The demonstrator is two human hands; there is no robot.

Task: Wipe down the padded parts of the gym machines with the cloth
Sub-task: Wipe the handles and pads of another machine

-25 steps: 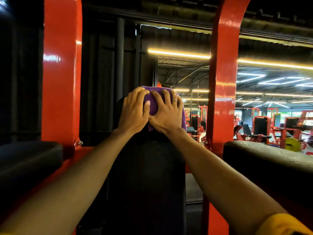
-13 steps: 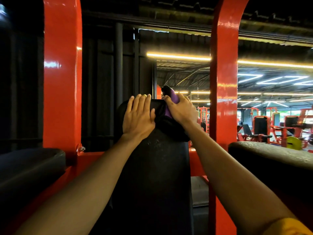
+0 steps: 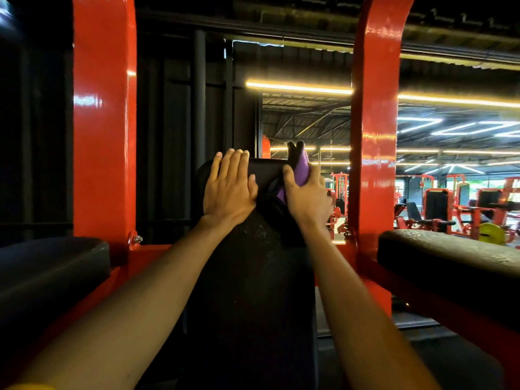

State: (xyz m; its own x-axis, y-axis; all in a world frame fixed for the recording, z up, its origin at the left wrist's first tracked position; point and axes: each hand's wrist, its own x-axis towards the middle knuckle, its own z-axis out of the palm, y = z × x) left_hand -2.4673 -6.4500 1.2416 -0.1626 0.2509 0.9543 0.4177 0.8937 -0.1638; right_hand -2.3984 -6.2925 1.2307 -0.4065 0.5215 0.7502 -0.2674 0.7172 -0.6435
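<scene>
The cloth (image 3: 301, 170) is now bunched at the upper right corner of the pad (image 3: 253, 277), gripped by the right hand (image 3: 306, 199), whose thumb and fingers curl round it; part of the cloth stands above the pad's top edge. The left hand (image 3: 229, 190) lies flat and open on the bare top of the pad, fingers straight, holding nothing. One second ago both hands pressed the cloth on the top centre; the cloth has since moved right and the left hand has come off it. Judgement: the top edge has been covered and the right side edge is the step in hand. The pad face below, and the side pads left (image 3: 50, 266) and right (image 3: 450, 257), appear still to be wiped.
</scene>
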